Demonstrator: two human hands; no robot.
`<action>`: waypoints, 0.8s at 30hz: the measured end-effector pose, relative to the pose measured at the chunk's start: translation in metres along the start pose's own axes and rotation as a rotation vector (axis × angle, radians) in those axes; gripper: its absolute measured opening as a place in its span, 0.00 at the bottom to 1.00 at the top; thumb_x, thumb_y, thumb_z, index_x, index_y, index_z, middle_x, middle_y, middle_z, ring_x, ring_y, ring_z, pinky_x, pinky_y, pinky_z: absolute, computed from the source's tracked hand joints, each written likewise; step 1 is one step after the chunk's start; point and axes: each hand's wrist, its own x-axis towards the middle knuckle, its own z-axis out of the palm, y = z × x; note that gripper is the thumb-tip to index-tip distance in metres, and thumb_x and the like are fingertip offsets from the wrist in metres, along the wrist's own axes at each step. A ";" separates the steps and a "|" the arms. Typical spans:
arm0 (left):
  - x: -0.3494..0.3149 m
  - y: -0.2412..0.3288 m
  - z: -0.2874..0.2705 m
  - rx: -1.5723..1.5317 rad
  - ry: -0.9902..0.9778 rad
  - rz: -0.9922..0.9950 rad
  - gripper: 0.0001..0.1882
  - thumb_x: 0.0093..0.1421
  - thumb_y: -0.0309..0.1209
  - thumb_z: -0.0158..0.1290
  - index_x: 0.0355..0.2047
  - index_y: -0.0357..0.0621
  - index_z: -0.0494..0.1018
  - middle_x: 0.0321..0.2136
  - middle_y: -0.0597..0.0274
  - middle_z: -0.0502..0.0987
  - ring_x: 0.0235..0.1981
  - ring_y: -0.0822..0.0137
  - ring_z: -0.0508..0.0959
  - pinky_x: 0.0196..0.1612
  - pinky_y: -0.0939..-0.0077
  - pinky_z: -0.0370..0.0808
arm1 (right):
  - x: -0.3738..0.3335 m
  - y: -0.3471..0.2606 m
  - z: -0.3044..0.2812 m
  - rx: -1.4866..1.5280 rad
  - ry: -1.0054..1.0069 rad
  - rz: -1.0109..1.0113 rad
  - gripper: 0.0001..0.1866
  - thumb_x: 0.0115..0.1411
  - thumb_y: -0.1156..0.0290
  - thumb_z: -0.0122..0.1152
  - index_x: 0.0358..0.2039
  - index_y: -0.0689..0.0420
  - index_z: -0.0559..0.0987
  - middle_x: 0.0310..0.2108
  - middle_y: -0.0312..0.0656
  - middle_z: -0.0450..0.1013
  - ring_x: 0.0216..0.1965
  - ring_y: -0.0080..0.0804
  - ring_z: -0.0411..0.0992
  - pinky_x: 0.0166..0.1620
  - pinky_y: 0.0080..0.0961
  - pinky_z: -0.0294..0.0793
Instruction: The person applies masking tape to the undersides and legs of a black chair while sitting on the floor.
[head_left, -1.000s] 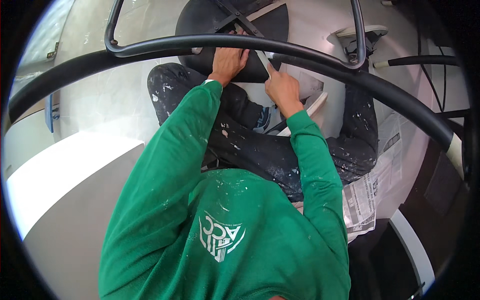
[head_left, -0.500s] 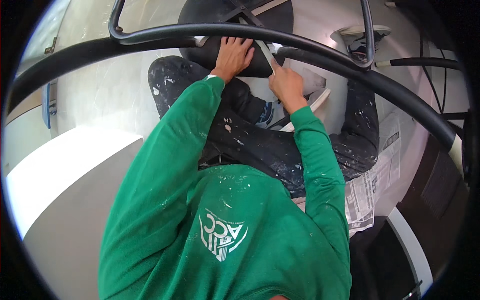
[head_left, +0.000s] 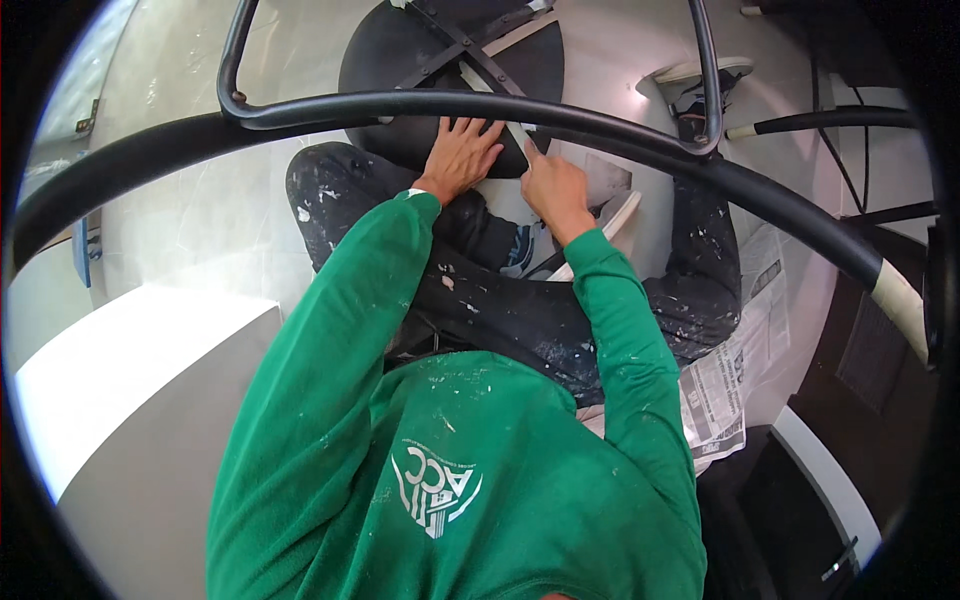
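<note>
Far ahead of my knees, the round black seat (head_left: 400,70) of an upturned stool lies under a black metal frame bar (head_left: 600,125). My left hand (head_left: 460,155) rests flat and released on the seat's near edge. My right hand (head_left: 555,185) pinches a thin pale strip (head_left: 500,95) against it. Newspaper (head_left: 740,360) lies to the right, beside my paint-spattered trousers (head_left: 520,320).

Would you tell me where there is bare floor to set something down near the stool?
Bare pale floor lies left of the paint-spattered knee. It is crowded around the black stool seat, where the left hand and right hand rest. Newspaper covers the right.
</note>
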 end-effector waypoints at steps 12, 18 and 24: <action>0.001 -0.002 0.007 -0.189 0.015 -0.035 0.20 0.65 0.41 0.55 0.54 0.49 0.76 0.68 0.49 0.63 0.69 0.50 0.62 0.70 0.30 0.46 | 0.003 0.002 0.002 0.007 -0.039 0.014 0.29 0.55 0.66 0.59 0.60 0.55 0.77 0.29 0.55 0.80 0.33 0.53 0.81 0.40 0.46 0.81; 0.002 0.000 0.010 -0.211 0.027 -0.046 0.19 0.64 0.40 0.55 0.54 0.52 0.77 0.67 0.50 0.64 0.70 0.50 0.61 0.70 0.28 0.46 | 0.006 0.001 -0.002 0.003 -0.062 0.031 0.29 0.55 0.66 0.58 0.60 0.55 0.77 0.30 0.56 0.80 0.34 0.54 0.81 0.41 0.47 0.80; 0.004 0.000 0.011 -0.241 0.000 -0.062 0.19 0.64 0.39 0.55 0.55 0.54 0.76 0.67 0.50 0.65 0.69 0.50 0.62 0.70 0.27 0.45 | 0.007 0.002 -0.003 -0.003 -0.032 0.007 0.28 0.56 0.67 0.57 0.58 0.56 0.78 0.30 0.56 0.80 0.34 0.54 0.81 0.41 0.48 0.80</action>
